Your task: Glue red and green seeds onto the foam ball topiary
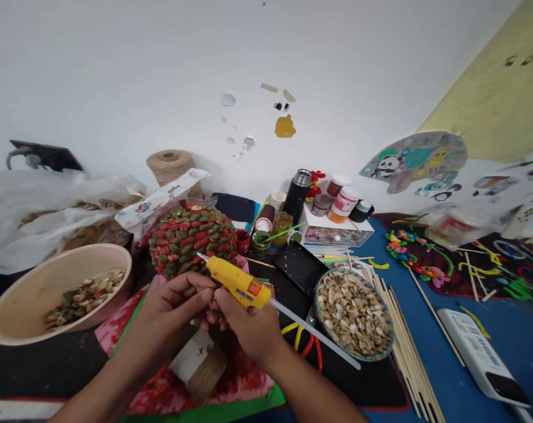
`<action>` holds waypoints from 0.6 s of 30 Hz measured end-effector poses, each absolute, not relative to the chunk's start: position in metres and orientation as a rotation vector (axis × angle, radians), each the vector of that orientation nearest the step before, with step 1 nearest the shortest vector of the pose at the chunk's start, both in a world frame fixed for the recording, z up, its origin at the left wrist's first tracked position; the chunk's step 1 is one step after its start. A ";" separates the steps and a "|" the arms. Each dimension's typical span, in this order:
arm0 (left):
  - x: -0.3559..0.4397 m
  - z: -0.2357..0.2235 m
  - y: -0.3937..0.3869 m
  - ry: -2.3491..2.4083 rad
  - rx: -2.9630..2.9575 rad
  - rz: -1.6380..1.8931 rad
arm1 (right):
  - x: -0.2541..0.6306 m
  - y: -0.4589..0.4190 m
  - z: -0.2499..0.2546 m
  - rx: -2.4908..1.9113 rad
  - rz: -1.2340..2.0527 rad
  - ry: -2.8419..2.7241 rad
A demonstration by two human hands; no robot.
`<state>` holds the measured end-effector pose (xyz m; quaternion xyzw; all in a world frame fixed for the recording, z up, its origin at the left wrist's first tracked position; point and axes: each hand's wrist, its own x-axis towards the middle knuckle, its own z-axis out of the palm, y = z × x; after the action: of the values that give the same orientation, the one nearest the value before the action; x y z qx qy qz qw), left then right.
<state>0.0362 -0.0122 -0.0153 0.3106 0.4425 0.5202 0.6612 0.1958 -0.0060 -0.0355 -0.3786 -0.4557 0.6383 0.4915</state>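
My right hand (252, 320) is closed around a yellow hot glue gun (237, 281), its nozzle pointing up and left. A clear glue stick (317, 332) sticks out of the gun's back end. My left hand (182, 302) is closed in a pinch close to my right fingertips; something tiny and reddish shows between them, too small to name. Just behind the nozzle stands a rounded form (191, 238) covered with red and green shells. Below my hands lies a twine-wrapped block with a white label (200, 364), partly hidden, on a pink-red cloth (160, 390).
A pink basin (10, 299) with mixed coloured shells is at left. To the right are a woven basket (321, 311) of plain shells, red-handled pliers (312, 349), wooden sticks (409, 352) and a white power strip (482, 352). Paint jars (343, 202) and a black thermos (297, 197) stand behind.
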 end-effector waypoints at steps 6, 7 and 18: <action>0.039 -0.012 -0.013 1.075 0.769 1.214 | 0.196 -0.007 -0.041 -0.944 1.469 -1.175; 0.040 -0.012 -0.013 1.075 0.777 1.210 | 0.196 -0.007 -0.041 -0.942 1.468 -1.181; 0.040 -0.014 -0.025 1.204 0.978 1.276 | 0.201 -0.009 -0.052 -1.001 1.288 -1.294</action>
<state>0.0402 -0.0247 -0.0143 0.4107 0.5058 0.5361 0.5367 0.2010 -0.0093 -0.0517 -0.4149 -0.5362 0.5338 0.5053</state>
